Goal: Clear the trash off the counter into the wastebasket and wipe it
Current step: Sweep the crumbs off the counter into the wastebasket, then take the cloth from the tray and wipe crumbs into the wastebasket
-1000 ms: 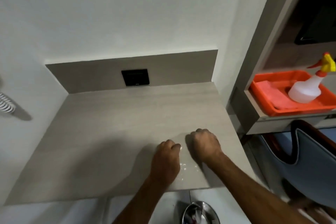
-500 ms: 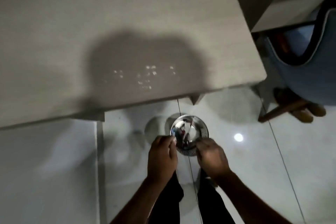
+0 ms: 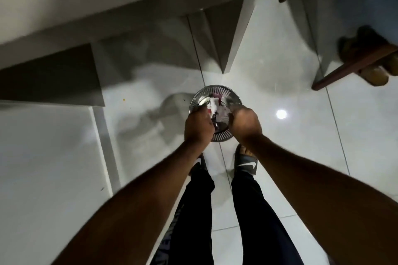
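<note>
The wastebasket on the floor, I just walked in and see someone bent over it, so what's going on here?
A person stands over a small metal wastebasket on the tiled floor, both arms reaching down. The left hand and right hand are curled just above its opening, apparently dropping in bits gathered from the counter. Crumpled trash already lies inside. What the fingers hold is too small to tell. A few specks show on the counter.
</note>
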The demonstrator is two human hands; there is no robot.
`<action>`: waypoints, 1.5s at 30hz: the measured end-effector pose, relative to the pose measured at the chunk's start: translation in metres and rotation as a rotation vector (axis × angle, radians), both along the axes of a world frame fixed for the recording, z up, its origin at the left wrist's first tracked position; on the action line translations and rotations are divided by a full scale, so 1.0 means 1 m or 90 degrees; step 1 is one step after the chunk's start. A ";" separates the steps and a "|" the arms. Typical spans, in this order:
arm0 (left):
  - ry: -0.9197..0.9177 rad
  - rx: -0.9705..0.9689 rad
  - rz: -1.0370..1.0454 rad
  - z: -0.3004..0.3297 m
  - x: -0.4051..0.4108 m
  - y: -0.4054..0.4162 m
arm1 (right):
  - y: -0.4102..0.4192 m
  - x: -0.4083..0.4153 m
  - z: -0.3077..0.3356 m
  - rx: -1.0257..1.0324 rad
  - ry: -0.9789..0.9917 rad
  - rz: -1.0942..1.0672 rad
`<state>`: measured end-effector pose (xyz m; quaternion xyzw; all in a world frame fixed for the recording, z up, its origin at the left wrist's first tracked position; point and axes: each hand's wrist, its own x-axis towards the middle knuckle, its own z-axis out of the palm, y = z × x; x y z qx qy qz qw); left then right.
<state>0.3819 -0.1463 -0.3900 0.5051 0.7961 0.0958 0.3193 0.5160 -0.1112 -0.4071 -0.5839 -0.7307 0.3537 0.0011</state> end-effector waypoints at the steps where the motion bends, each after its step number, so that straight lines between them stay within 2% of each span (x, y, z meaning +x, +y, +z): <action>1: -0.004 0.008 -0.016 0.010 -0.001 0.003 | -0.001 0.000 0.007 0.008 0.008 -0.011; 5: -0.039 0.115 -0.043 0.084 0.003 0.015 | -0.008 -0.003 0.062 0.092 0.086 -0.088; 10: -0.031 0.475 -0.176 0.223 0.013 0.028 | -0.015 0.000 0.181 0.211 0.220 -0.193; 12: -0.039 0.588 -0.202 0.272 0.010 0.060 | -0.005 0.003 0.228 0.312 0.217 -0.242; 15: 0.027 0.647 -0.200 0.325 -0.001 0.138 | 0.035 0.008 0.278 0.463 0.209 -0.286; 18: 0.128 0.578 -0.192 0.346 -0.015 0.229 | 0.079 0.017 0.308 0.498 0.126 -0.240; 22: 0.283 0.280 -0.231 0.328 -0.037 0.311 | 0.108 0.038 0.311 0.518 0.124 -0.118; 23: 0.305 0.248 -0.226 0.319 -0.042 0.317 | 0.114 0.042 0.312 0.528 0.137 -0.106; 26: 0.327 0.248 -0.211 0.302 -0.045 0.330 | 0.160 0.052 0.329 0.574 0.145 -0.114; 30: 0.348 0.252 -0.208 0.297 -0.048 0.338 | 0.272 0.050 0.371 0.609 0.101 -0.129; 33: 0.354 0.235 -0.207 0.296 -0.048 0.343 | 0.370 0.045 0.399 0.571 0.063 -0.145; 36: 0.363 0.220 -0.209 0.297 -0.049 0.347 | 0.449 0.048 0.405 0.467 -0.050 -0.179; 39: 0.358 0.212 -0.212 0.296 -0.051 0.349 | 0.483 0.057 0.387 0.299 -0.127 -0.204; 41: 0.356 0.209 -0.213 0.297 -0.052 0.350 | 0.490 0.062 0.370 0.226 -0.126 -0.213; 45: 0.344 0.200 -0.208 0.301 -0.050 0.352 | 0.493 0.062 0.364 0.281 -0.173 -0.163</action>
